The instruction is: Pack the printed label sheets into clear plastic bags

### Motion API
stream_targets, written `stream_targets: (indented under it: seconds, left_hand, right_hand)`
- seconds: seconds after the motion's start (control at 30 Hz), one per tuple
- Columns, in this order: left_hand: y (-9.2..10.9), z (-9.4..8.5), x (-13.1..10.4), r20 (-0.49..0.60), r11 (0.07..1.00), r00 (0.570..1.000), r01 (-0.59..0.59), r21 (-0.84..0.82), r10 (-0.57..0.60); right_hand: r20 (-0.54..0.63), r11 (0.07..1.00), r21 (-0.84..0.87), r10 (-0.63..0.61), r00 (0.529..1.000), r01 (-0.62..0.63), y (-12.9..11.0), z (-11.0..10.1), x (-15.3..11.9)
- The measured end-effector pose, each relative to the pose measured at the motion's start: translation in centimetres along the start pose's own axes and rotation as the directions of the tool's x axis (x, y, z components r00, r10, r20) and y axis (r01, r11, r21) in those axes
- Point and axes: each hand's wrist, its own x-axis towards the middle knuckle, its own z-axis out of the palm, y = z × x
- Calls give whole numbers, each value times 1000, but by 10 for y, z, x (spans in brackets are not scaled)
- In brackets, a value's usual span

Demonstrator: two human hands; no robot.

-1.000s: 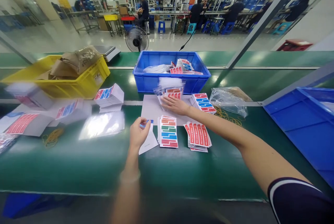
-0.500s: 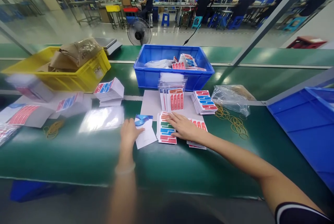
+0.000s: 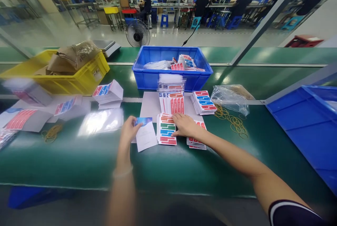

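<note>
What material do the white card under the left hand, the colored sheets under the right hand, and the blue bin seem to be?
White card: probably thin paper, matte, lying flat. Colored sheets: likely glossy printed sticker paper, stacked. Blue bin: looks like molded plastic, smooth and slightly shiny.

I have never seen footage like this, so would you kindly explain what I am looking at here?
This is one view from a camera worn on a person's head, looking down at their own bare hands over a green work table. No machine is involved. The left hand grips the edge of a white card with a blue top. The right hand lies flat across two stacks of sticker sheets: a multicoloured stack and a red stack. Behind them stand bagged stickers, a blue bin and a yellow bin. Rubber bands lie to the right. Other people sit at benches far behind.
</note>
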Motion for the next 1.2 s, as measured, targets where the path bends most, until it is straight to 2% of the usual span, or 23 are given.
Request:
stream_targets:
  seconds: [0.13, 0.27, 0.4, 0.43, 0.5, 0.57, 0.6, 0.67, 0.73, 0.83, 0.9, 1.03, 1.2]
  left_hand:
    - [4, 1, 0, -23, 958, 1000, -18, -287, 12]
    - [8, 2, 0, -46, 849, 998, 5, -528, -34]
    - [13, 5, 1, -41, 732, 992, 59, -679, -118]
    - [14, 6, 1, -3, 688, 989, 102, -719, -150]
    - [17, 9, 1, 157, 549, 968, 241, -800, -195]
    - [19, 12, 1, 349, 409, 920, 392, -824, -180]
    - [19, 14, 0, 414, 372, 896, 443, -815, -159]
    - [20, 17, -1, 470, 372, 872, 486, -791, -139]
    - [21, 20, -2, 484, 373, 859, 511, -775, -171]
    - [23, 21, -4, 473, 353, 852, 523, -775, -224]
    - [24, 20, -5, 473, 353, 853, 521, -777, -220]
    - [24, 19, -7, 439, 384, 883, 469, -796, -168]
    - [23, 20, -8, 309, 425, 936, 352, -834, -170]
  right_hand:
    - [28, 1000, -5, 24, 999, -23, 1, -1, 6]
    - [33, 999, 3, 46, 998, -46, 7, -3, 13]
    - [19, 998, 14, 54, 998, -54, 9, -4, 14]
    - [19, 998, 16, 57, 998, -57, 9, -5, 14]
    - [28, 998, 19, 65, 997, -66, 9, -5, 14]
    - [37, 997, 18, 73, 997, -74, 8, -6, 15]
    - [39, 997, 16, 76, 996, -77, 8, -6, 15]
    - [36, 997, 10, 78, 996, -78, 7, -7, 16]
    - [32, 997, 2, 74, 997, -74, 5, -9, 16]
    - [39, 998, -9, 61, 997, -61, 3, -10, 16]
    - [52, 999, -11, 53, 997, -52, 2, -11, 16]
    - [54, 999, -13, 49, 997, -49, 1, -11, 20]
    - [-34, 999, -14, 51, 998, -52, 0, -11, 15]
